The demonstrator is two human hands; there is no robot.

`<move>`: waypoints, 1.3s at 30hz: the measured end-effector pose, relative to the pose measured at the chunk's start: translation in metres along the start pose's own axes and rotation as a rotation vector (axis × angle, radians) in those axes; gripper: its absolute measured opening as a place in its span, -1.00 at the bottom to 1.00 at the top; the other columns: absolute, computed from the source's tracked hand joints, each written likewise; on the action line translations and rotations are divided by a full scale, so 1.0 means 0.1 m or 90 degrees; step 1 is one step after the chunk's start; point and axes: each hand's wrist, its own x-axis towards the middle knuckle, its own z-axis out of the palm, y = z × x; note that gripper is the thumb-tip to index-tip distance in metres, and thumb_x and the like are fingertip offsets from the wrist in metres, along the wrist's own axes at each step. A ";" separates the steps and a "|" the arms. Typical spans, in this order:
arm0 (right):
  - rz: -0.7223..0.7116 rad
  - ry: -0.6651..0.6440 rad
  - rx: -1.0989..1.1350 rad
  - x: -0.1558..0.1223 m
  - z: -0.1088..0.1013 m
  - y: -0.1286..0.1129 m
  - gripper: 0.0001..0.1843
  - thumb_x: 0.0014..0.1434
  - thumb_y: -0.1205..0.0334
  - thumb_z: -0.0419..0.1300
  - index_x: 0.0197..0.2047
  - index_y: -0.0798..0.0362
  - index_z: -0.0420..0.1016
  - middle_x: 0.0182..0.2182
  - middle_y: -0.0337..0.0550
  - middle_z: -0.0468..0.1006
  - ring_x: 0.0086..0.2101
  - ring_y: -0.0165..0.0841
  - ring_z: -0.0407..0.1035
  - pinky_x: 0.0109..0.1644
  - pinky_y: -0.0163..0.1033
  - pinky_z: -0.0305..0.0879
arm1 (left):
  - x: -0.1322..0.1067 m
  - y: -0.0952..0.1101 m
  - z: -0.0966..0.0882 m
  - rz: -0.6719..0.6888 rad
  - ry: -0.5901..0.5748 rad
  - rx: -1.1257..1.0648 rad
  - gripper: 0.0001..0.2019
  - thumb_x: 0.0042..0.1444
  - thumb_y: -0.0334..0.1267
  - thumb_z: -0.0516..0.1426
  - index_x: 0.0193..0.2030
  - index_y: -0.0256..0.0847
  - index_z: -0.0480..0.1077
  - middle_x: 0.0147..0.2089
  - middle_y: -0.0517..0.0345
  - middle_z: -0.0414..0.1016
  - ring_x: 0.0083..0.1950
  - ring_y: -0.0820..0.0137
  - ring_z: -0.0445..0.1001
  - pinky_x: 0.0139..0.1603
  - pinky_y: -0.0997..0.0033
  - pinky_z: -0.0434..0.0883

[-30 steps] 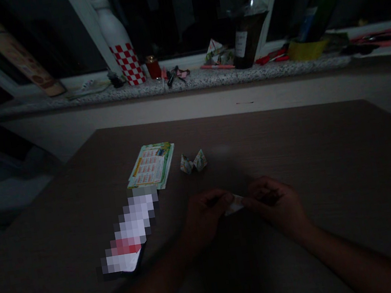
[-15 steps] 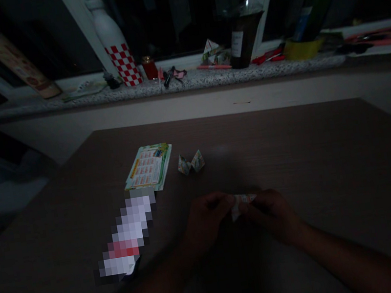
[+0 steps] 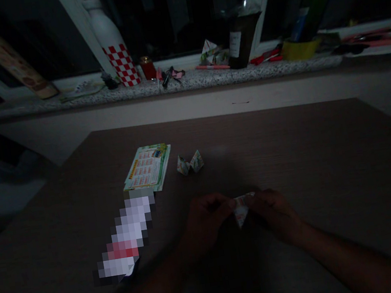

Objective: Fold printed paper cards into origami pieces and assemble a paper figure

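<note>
head view — from above | faces forward, down | table (image 3: 310, 148) close — windowsill (image 3: 203, 81) farther

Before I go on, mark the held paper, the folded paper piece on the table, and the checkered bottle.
Held paper (image 3: 241, 211), head view: middle of its visible face.
Folded paper piece (image 3: 196, 161), head view: its right-hand half.
Checkered bottle (image 3: 113, 49), head view: mid-height, at the top of the checks.

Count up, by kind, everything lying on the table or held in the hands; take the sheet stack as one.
Folded papers: 2 (a pointed piece between the left hand and right hand; a bow-shaped piece on the table)
Stack of calendar-like printed sheets: 1
Phone: 1
Total: 4
</note>
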 end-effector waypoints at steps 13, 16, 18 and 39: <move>-0.027 0.014 0.005 -0.01 -0.02 0.02 -0.42 0.30 -0.04 -0.02 -0.65 0.11 0.35 -0.73 -0.31 0.20 -0.70 -0.54 0.02 -0.65 -0.38 -0.08 | 0.00 0.01 -0.02 -0.003 -0.015 -0.022 -0.79 -0.03 -0.20 0.22 -0.55 -0.30 0.42 -0.56 0.24 0.37 -0.49 0.50 0.28 -0.43 0.51 0.19; -0.039 0.005 -0.007 0.00 -0.04 0.06 -0.43 0.29 -0.07 -0.03 -0.61 0.11 0.34 -0.70 -0.30 0.22 -0.68 -0.53 0.04 -0.63 -0.38 -0.06 | 0.01 -0.01 -0.03 0.000 -0.003 -0.033 -0.80 -0.05 -0.21 0.23 -0.55 -0.30 0.42 -0.57 0.24 0.36 -0.50 0.51 0.27 -0.44 0.51 0.19; -0.045 -0.006 -0.020 0.02 -0.05 0.06 -0.45 0.28 -0.08 -0.02 -0.60 0.11 0.34 -0.69 -0.30 0.23 -0.66 -0.52 0.06 -0.61 -0.38 -0.04 | 0.02 -0.02 -0.04 -0.006 0.005 -0.050 -0.81 -0.05 -0.22 0.24 -0.55 -0.30 0.42 -0.57 0.25 0.36 -0.50 0.51 0.27 -0.44 0.51 0.20; -0.115 -0.082 -0.267 0.06 0.00 -0.12 -0.62 0.27 0.11 0.04 -0.50 0.11 0.44 -0.67 -0.34 0.18 -0.63 -0.50 0.05 -0.57 -0.38 -0.03 | 0.11 -0.08 -0.01 0.018 0.010 -0.097 -0.78 0.01 -0.16 0.23 -0.47 -0.29 0.44 -0.58 0.26 0.34 -0.53 0.53 0.25 -0.47 0.53 0.18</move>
